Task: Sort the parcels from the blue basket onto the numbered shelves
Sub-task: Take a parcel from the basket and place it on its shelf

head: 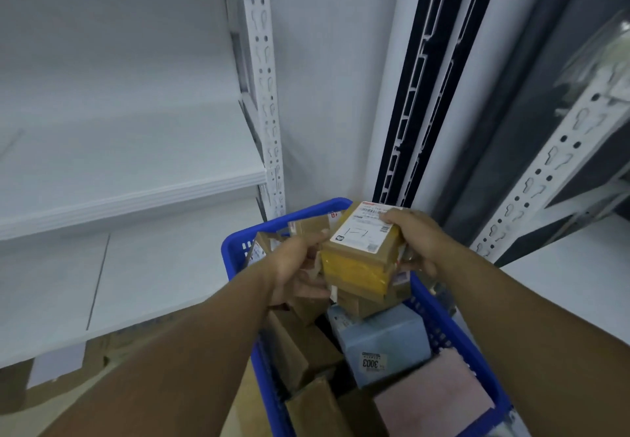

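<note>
A small brown cardboard parcel (pixel 361 252), wrapped in yellow tape and bearing a white shipping label on top, is held above the blue basket (pixel 453 331). My left hand (pixel 296 266) grips its left side and my right hand (pixel 414 237) grips its right side, thumb on the label. The basket below holds several brown boxes (pixel 300 351), a pale blue parcel (pixel 385 344) with a sticker reading 3003, and a pink padded parcel (pixel 433 402).
White metal shelving (pixel 136 184) stands at the left, with two bare boards and a perforated upright (pixel 269 112). A second rack upright (pixel 545 170) slants at the right. Cardboard boxes (pixel 99 354) lie under the lower left shelf. A dark door frame rises behind the basket.
</note>
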